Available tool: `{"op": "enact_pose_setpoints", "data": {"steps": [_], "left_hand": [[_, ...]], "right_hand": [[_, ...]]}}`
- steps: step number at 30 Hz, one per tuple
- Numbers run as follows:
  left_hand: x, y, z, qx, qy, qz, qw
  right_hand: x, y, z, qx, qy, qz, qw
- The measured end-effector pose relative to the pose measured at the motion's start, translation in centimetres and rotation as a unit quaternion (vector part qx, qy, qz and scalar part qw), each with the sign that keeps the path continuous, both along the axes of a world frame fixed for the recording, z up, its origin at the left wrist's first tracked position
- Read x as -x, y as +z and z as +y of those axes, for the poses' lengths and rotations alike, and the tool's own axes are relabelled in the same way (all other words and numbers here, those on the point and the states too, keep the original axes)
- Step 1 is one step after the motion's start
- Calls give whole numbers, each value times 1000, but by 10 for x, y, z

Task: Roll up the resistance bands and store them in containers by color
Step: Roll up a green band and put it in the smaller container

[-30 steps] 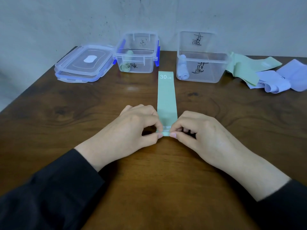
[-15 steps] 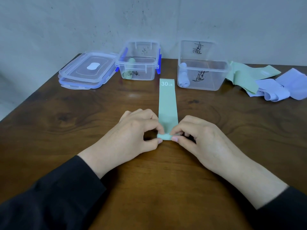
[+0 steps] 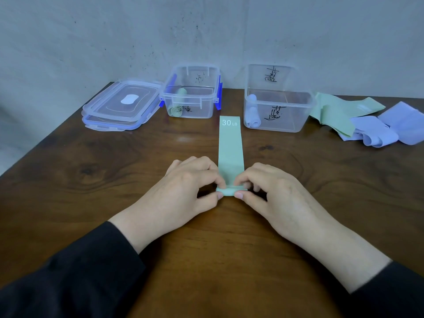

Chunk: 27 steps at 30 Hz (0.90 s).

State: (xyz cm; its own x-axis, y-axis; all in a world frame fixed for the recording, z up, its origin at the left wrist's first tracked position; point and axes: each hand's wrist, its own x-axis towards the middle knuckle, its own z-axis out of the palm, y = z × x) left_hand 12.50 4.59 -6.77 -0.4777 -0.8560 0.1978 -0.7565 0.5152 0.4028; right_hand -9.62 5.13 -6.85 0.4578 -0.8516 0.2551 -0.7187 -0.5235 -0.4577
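Note:
A pale green resistance band (image 3: 230, 145), marked 30 LB at its far end, lies flat and straight on the wooden table (image 3: 91, 180). Its near end is turned into a small tight roll. My left hand (image 3: 183, 187) pinches the roll's left end between thumb and fingers, and my right hand (image 3: 273, 191) pinches its right end. Behind stands a clear container with blue clips (image 3: 192, 104) holding rolled green bands. To its right a taller clear container (image 3: 278, 118) holds rolled lilac-blue bands.
Two clear lids (image 3: 119, 106) are stacked at the back left. A heap of loose bands lies at the back right: green ones (image 3: 332, 111) and lilac-blue ones (image 3: 390, 127). A grey wall runs behind the table; the table's left edge slants nearby.
The roll at the band's near end has grown a little thicker and crept forward along the band. Both hands stay pinched on it. The camera view has tipped slightly.

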Motion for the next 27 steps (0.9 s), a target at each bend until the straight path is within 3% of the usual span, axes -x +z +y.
{"op": "enact_pose_setpoints", "data": {"steps": [13, 27], "left_hand": [[7, 2, -13, 42, -37, 6, 998], [0, 6, -38, -10, -86, 0, 996]], "right_hand": [[1, -2, -11, 7, 4, 7, 1000], [4, -2, -17, -4, 3, 1, 1000]]}}
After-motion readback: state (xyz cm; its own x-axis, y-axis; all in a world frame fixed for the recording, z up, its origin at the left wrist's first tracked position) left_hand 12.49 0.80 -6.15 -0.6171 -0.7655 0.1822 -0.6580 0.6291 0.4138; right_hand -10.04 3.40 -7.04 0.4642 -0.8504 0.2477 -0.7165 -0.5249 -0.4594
